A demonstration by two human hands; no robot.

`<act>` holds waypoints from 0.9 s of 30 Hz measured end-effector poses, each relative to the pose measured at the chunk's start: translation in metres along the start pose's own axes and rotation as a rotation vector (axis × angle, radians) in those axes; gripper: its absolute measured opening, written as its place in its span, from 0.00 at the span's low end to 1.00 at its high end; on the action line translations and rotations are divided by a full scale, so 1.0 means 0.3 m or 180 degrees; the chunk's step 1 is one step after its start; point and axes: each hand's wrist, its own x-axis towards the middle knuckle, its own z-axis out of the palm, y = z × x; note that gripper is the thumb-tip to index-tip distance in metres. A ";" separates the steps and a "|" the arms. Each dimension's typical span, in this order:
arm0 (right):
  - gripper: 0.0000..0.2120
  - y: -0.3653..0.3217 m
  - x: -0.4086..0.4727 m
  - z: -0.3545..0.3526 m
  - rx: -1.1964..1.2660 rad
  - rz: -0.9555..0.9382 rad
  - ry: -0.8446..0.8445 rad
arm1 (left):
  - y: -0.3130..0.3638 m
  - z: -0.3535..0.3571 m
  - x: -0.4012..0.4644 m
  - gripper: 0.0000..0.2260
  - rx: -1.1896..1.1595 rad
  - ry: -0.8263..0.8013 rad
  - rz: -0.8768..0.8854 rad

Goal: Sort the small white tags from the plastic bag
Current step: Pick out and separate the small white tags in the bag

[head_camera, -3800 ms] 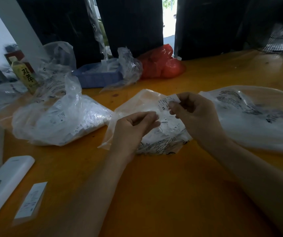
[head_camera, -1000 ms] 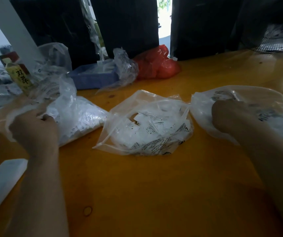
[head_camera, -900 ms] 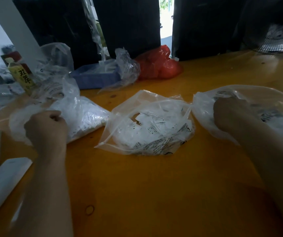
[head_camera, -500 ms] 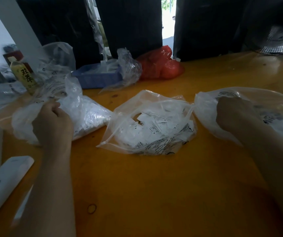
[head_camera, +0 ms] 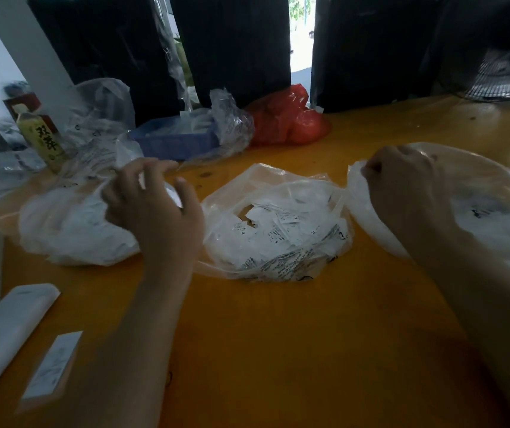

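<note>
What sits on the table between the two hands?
In the head view, the open middle bag of white tags lies between the left hand and right hand.

The table is orange-yellow wood, smooth with a soft sheen and a few dark knots. The middle plastic bag is thin, clear, crinkled film with black print, glossy at its folds; the tags inside look like matt white paper. The bags at the left edge and right edge are the same shiny film. At the far edge, a red bag is glossy plastic and a blue tray matt plastic.
</note>
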 end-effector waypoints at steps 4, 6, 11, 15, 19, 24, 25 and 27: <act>0.02 -0.102 -0.044 -0.003 0.2124 0.0344 -0.0009 | 0.101 0.022 -0.090 0.14 -0.1421 -0.1312 0.0203; 0.02 -0.146 -0.077 0.017 0.2849 0.0531 -0.0442 | 0.132 0.025 -0.121 0.16 -0.1928 -0.2038 -0.0093; 0.04 -0.198 -0.120 0.055 0.3494 0.0483 -0.0885 | 0.166 0.033 -0.164 0.19 -0.2876 -0.2785 -0.1169; 0.03 -0.192 -0.118 0.063 0.3419 0.0510 -0.0958 | 0.162 0.030 -0.161 0.05 -0.3305 -0.2634 -0.1751; 0.04 -0.203 -0.123 0.075 0.3103 0.0352 -0.1110 | 0.164 0.035 -0.156 0.05 -0.3704 -0.2640 -0.2109; 0.05 -0.201 -0.118 0.109 0.2680 0.0313 -0.0993 | 0.163 0.043 -0.149 0.04 -0.4132 -0.2375 -0.2631; 0.05 -0.194 -0.110 0.120 0.2370 0.0223 -0.0921 | 0.162 0.044 -0.143 0.04 -0.4261 -0.2307 -0.2809; 0.08 -0.179 -0.091 0.143 0.1403 -0.0235 -0.0927 | 0.155 0.044 -0.136 0.04 -0.4422 -0.2226 -0.3051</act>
